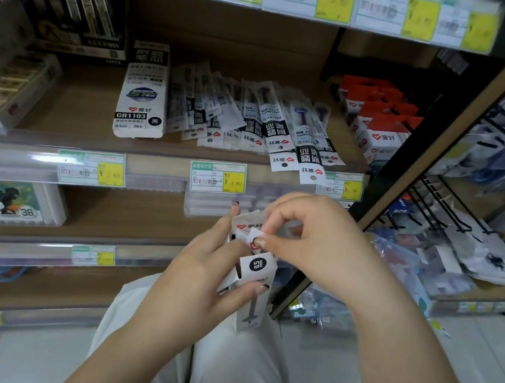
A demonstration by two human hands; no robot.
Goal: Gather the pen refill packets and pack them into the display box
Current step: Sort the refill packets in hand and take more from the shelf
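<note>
My left hand [199, 269] grips a few refill packets [258, 266] below the shelf [85, 108], my right hand [309, 243] pinching their tops, while the loose packets [256, 119] lie fanned on that shelf, just right of the display box [144, 91].

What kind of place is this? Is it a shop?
Most likely a stationery shop. Yellow price tags run along the shelf edges, pen refill packets lie piled on a wooden shelf, and more boxed pen goods stand beside them.
</note>
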